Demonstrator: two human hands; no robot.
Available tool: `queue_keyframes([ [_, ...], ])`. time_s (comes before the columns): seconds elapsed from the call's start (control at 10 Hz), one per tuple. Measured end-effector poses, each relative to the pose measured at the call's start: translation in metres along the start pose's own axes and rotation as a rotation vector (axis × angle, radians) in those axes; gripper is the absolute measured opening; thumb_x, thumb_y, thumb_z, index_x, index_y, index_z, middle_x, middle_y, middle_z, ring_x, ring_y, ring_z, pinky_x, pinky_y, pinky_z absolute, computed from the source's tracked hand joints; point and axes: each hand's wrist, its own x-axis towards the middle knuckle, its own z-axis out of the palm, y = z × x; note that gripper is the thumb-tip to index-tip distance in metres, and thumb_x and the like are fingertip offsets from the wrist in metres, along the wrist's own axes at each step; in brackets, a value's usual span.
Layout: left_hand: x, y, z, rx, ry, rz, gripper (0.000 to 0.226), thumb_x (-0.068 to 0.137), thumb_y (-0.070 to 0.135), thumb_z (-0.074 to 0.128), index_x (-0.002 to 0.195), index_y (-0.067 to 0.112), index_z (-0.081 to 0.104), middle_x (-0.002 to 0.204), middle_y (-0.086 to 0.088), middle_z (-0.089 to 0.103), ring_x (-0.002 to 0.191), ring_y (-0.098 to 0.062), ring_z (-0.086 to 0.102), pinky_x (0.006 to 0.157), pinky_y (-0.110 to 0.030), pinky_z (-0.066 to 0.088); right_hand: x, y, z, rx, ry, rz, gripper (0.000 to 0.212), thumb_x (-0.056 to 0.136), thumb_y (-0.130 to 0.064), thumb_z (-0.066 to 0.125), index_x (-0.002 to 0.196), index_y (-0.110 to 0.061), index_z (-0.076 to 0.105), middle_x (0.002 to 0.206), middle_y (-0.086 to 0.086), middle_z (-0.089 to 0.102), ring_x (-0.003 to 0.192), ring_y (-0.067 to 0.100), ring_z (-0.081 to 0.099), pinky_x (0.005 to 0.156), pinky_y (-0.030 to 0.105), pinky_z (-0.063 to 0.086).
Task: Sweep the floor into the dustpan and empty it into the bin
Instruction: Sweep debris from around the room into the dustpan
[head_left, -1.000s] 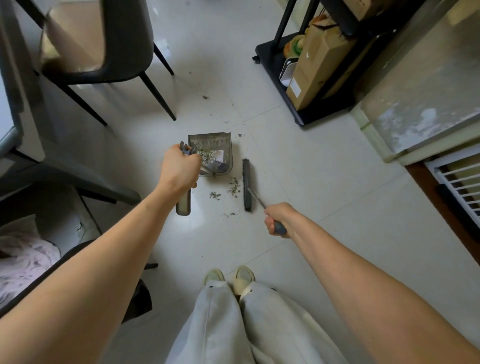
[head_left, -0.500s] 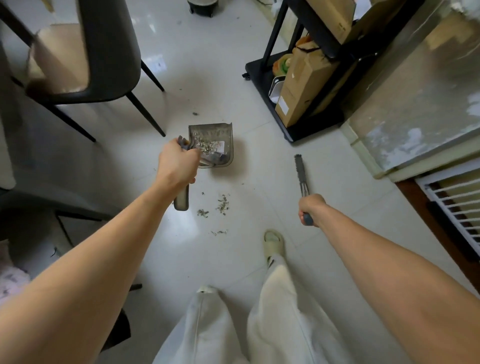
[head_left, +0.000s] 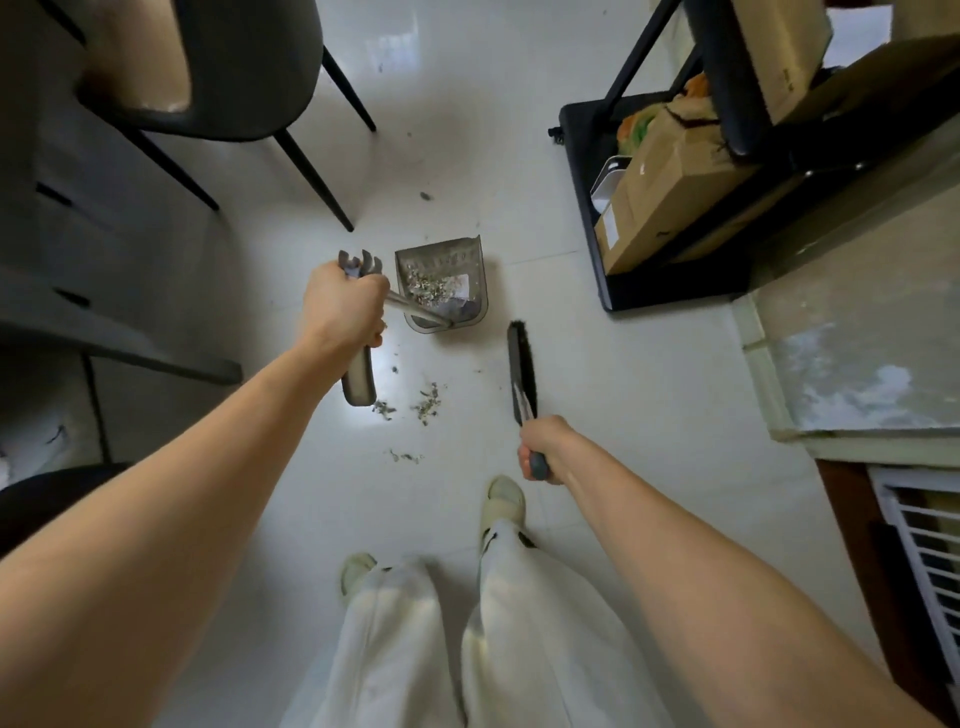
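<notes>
The left hand (head_left: 345, 306) is gripping the long handle of the dustpan (head_left: 441, 283), fingers wrapped round it; the right hand (head_left: 545, 449) is clenching the handle of the brush (head_left: 521, 371), whose bristle head is hanging just right of the pan. The pan is already carrying a heap of debris, so part of the sweeping looks done. Loose crumbs (head_left: 427, 408) are lying on the floor (head_left: 597, 374) between pan and feet, with another speck (head_left: 425, 196) beyond near the chair (head_left: 234, 78). Those are waiting, and emptying too; no bin is showing.
</notes>
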Motion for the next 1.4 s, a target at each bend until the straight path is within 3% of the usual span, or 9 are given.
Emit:
queue_keyframes([
  [0.1, 0.003, 0.005, 0.001, -0.018, 0.030, -0.013, 0.009, 0.090, 0.003, 0.046, 0.094, 0.007, 0.053, 0.064, -0.005, 0.040, 0.049, -0.016, 0.039, 0.042, -0.020, 0.038, 0.001, -0.026, -0.009, -0.082, -0.077, 0.007, 0.023, 0.092, -0.009, 0.029, 0.074, -0.013, 0.042, 0.051, 0.002, 0.038, 0.040, 0.008, 0.029, 0.047, 0.017, 0.025],
  [0.3, 0.010, 0.000, -0.014, -0.075, 0.087, -0.033, 0.009, 0.088, 0.001, 0.044, 0.091, 0.010, 0.048, 0.063, -0.004, 0.035, 0.048, -0.016, 0.034, 0.039, -0.017, 0.033, -0.005, -0.061, -0.055, -0.116, -0.018, -0.083, 0.026, 0.096, -0.006, 0.029, 0.075, -0.008, 0.044, 0.043, 0.001, 0.038, 0.035, 0.008, 0.030, 0.037, 0.015, 0.023],
  [0.4, 0.016, -0.003, -0.023, -0.081, 0.120, -0.034, 0.008, 0.089, 0.002, 0.045, 0.092, 0.009, 0.047, 0.065, -0.006, 0.038, 0.050, -0.017, 0.037, 0.042, -0.020, 0.036, -0.008, -0.078, -0.061, -0.128, 0.056, -0.194, 0.027, 0.095, -0.002, 0.038, 0.070, -0.011, 0.041, 0.058, 0.004, 0.041, 0.038, 0.010, 0.037, 0.029, 0.012, 0.029],
  [0.5, 0.024, -0.009, -0.030, -0.055, 0.151, -0.028, 0.009, 0.090, 0.004, 0.045, 0.090, 0.012, 0.047, 0.068, -0.007, 0.040, 0.053, -0.020, 0.040, 0.049, -0.026, 0.040, 0.015, -0.100, -0.045, -0.269, 0.066, -0.275, 0.030, 0.092, 0.002, 0.043, 0.067, -0.013, 0.037, 0.066, 0.005, 0.043, 0.051, 0.013, 0.043, 0.033, 0.018, 0.038],
  [0.7, 0.041, -0.034, -0.036, -0.051, 0.225, -0.065, 0.008, 0.087, 0.004, 0.045, 0.089, 0.011, 0.047, 0.068, -0.008, 0.042, 0.053, -0.021, 0.042, 0.045, -0.025, 0.041, 0.038, -0.139, 0.003, -0.459, 0.119, -0.313, 0.030, 0.092, 0.003, 0.045, 0.068, -0.013, 0.034, 0.071, 0.004, 0.042, 0.056, 0.013, 0.044, 0.030, 0.014, 0.038],
  [1.0, 0.021, -0.086, -0.064, -0.136, 0.279, -0.151, 0.006, 0.083, 0.005, 0.045, 0.084, 0.010, 0.043, 0.063, -0.007, 0.041, 0.049, -0.021, 0.039, 0.044, -0.025, 0.038, 0.017, -0.097, 0.045, -0.591, 0.098, -0.282, 0.016, 0.093, 0.005, 0.030, 0.094, 0.002, 0.047, 0.058, 0.012, 0.046, 0.045, 0.019, 0.039, 0.036, 0.016, 0.029],
  [1.2, -0.026, -0.114, -0.100, -0.187, 0.285, -0.164, 0.014, 0.081, 0.004, 0.045, 0.073, 0.012, 0.038, 0.059, -0.006, 0.038, 0.047, -0.022, 0.037, 0.045, -0.025, 0.036, -0.049, -0.065, 0.050, -0.530, 0.042, -0.336, 0.022, 0.095, 0.003, 0.041, 0.074, 0.001, 0.047, 0.056, 0.009, 0.041, 0.045, 0.017, 0.035, 0.041, 0.021, 0.031],
  [1.3, -0.050, -0.124, -0.117, -0.212, 0.295, -0.162, 0.010, 0.082, 0.003, 0.045, 0.076, 0.010, 0.043, 0.058, -0.006, 0.038, 0.046, -0.021, 0.036, 0.045, -0.023, 0.035, -0.084, -0.049, 0.048, -0.658, -0.027, -0.309, 0.015, 0.097, 0.003, 0.041, 0.083, 0.002, 0.045, 0.054, 0.009, 0.042, 0.043, 0.015, 0.037, 0.031, 0.014, 0.033],
  [1.4, -0.078, -0.133, -0.136, -0.243, 0.332, -0.186, 0.007, 0.083, 0.004, 0.045, 0.083, 0.011, 0.047, 0.059, -0.006, 0.040, 0.045, -0.021, 0.038, 0.045, -0.023, 0.036, -0.104, -0.045, 0.052, -0.934, 0.011, -0.303, 0.015, 0.096, 0.000, 0.042, 0.082, 0.000, 0.045, 0.059, 0.014, 0.050, 0.045, 0.019, 0.049, 0.040, 0.021, 0.043],
])
